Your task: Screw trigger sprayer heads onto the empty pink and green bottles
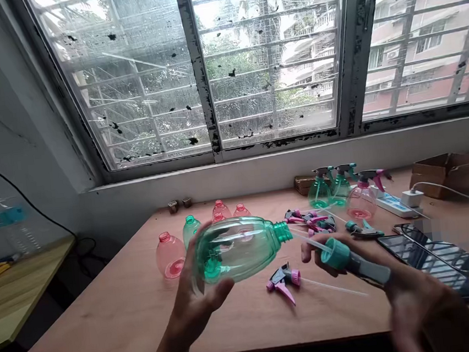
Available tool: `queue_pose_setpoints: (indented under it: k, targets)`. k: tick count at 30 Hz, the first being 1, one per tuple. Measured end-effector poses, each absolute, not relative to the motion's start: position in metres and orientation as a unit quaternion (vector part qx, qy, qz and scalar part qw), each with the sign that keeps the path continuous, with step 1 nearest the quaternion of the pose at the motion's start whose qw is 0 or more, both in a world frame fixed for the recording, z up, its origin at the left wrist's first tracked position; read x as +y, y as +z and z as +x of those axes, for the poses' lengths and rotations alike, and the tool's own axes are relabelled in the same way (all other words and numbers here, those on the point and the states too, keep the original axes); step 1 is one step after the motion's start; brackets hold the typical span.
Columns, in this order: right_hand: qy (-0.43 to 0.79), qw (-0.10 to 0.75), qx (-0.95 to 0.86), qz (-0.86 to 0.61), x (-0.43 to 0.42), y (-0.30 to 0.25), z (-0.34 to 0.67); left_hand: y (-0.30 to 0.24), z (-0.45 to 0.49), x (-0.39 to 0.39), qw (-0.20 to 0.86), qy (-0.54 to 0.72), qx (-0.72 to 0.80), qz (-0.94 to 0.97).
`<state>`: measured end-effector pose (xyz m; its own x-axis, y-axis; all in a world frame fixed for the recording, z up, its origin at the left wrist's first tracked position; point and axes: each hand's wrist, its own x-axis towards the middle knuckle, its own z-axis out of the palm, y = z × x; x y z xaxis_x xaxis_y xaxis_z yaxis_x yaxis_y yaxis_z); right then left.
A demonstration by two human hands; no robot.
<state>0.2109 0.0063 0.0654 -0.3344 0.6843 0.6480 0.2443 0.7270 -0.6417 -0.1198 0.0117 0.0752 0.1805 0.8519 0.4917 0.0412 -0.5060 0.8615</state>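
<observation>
A clear green bottle (pixel 241 250) lies tilted almost on its side in my left hand (pixel 192 304), its neck toward the right. My left fingers and thumb wrap its base end. My right hand (pixel 411 283) grips a teal and grey trigger spray head (pixel 344 258), its collar facing the bottle. From that collar a thin clear tube (pixel 309 239) runs to the bottle's mouth; how far it enters I cannot tell. On the table below lies a pink and grey spray head (pixel 285 279) with its tube pointing right.
Several pink bottles (pixel 171 257) and a green bottle (pixel 190 228) without heads stand at left. Spray heads (pixel 311 221) are piled behind my hands. Bottles with heads (pixel 361 200), a power strip (pixel 395 205), a cardboard box (pixel 450 174) and a dark tablet-like panel (pixel 433 262) are at right.
</observation>
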Motion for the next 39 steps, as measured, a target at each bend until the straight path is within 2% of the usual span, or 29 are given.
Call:
queue_pose_setpoints:
  k: [4, 9, 13, 17, 19, 25, 31, 36, 39]
  targets:
    - [0.263, 0.528, -0.76, -0.272, 0.002, 0.061, 0.197, 0.073, -0.122, 0.008, 0.36, 0.535, 0.322, 0.693]
    - [0.191, 0.532, -0.761, -0.319, 0.004, 0.058, 0.189, 0.074, -0.119, 0.001, 0.368, 0.535, 0.322, 0.689]
    - [0.185, 0.531, -0.752, -0.343, 0.007, 0.054, 0.186, 0.075, -0.121, 0.0, 0.355, 0.535, 0.321, 0.697]
    - [0.171, 0.555, -0.76, -0.292, 0.011, 0.053, 0.18, 0.073, -0.123, 0.001, 0.332, 0.529, 0.328, 0.708]
    - [0.192, 0.567, -0.751, -0.277, 0.011, 0.052, 0.177, 0.071, -0.124, 0.002, 0.334, 0.523, 0.331, 0.711]
    - [0.372, 0.576, -0.675, -0.273, 0.006, 0.05, 0.168, 0.068, -0.122, 0.003, 0.312, 0.502, 0.311, 0.744]
    - [0.274, 0.601, -0.671, -0.337, 0.007, 0.055, 0.162, 0.07, -0.117, 0.002, 0.249, 0.476, 0.331, 0.776]
    - [0.331, 0.594, -0.655, -0.33, 0.008, 0.053, 0.162, 0.064, -0.12, 0.005, 0.216, 0.456, 0.369, 0.781]
    - [0.356, 0.587, -0.646, -0.333, 0.006, 0.052, 0.161, 0.06, -0.12, 0.006, 0.25, 0.478, 0.385, 0.749]
